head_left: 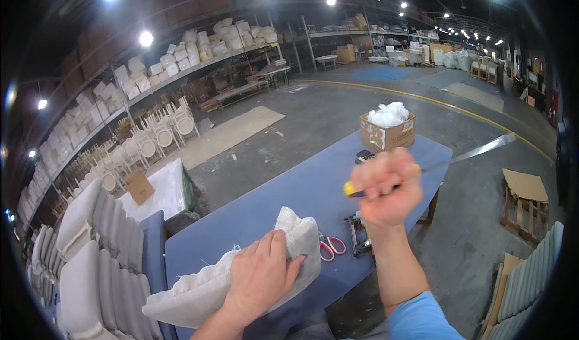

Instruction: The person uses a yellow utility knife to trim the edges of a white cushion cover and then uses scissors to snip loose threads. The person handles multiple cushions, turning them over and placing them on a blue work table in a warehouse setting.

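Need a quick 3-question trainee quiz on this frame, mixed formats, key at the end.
1. True or false: the left hand presses flat on the pale fabric cushion on the blue table.
2. Multiple choice: the right hand grips A) the red-handled scissors, B) a long flat metal blade with a yellow handle, C) the stapler.
3. Fill in: the cardboard box at the table's far end holds white ____.

Key
1. True.
2. B: the long flat metal blade is raised above the table; the red-handled scissors and stapler lie on it.
3. Stuffing.
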Demonstrator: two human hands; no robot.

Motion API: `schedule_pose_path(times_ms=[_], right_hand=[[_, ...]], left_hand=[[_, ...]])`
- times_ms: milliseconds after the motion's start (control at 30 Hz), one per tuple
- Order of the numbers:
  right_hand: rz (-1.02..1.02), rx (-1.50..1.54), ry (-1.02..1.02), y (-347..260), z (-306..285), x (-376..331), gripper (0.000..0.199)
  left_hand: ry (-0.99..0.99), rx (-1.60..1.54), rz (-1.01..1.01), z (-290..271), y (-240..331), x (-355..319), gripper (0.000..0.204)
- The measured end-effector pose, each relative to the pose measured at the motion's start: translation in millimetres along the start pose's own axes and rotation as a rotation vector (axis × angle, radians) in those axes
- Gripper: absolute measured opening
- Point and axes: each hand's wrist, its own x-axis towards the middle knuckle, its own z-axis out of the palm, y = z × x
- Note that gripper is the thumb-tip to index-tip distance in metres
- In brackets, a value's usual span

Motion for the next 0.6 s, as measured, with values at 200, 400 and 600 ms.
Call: schedule_pose_path(times_ms=[200,400,600], right_hand=[[0.285,0.173,0.133,34.0,-1.0,-25.0,0.04],[0.453,0.073,0.154,17.8,-1.0,-7.9,0.039],[0.293,0.19,0.161,-10.9,13.6,39.5,0.037]], left_hand=[[-0.062,0.024,-0.037,-7.0,4.3,3.5,0.056],[0.021,0.004,0.014,0.5,14.1,0.0,0.056],[-0.026,0.002,-0.039,-3.3,14.7,-1.3,0.054]])
